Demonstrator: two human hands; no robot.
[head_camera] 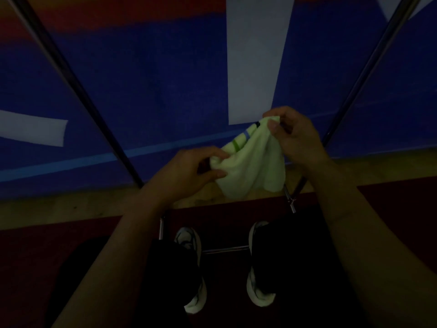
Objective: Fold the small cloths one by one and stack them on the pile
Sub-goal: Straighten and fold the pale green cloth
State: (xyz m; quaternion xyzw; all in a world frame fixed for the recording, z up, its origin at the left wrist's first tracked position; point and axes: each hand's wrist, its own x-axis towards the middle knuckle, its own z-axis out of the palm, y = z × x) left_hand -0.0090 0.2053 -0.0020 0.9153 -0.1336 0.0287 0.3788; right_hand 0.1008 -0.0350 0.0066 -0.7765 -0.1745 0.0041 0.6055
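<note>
A small pale yellow-green cloth [253, 166] with a green and a blue stripe near one edge hangs in the air between both hands. My left hand [189, 174] pinches its lower left corner between thumb and fingers. Up at the cloth's top corner, my right hand [293, 136] pinches it, thumb in front. The cloth sags loosely below the hands. No pile of folded cloths is in view.
The scene is dim. A blue wall or panel [142, 91] with white patches [255, 55] fills the upper view, crossed by two slanted metal poles [78, 88] [369, 65]. Below are dark-trousered legs, pale shoes [194, 290] and a metal frame [224, 250] on a dark red floor.
</note>
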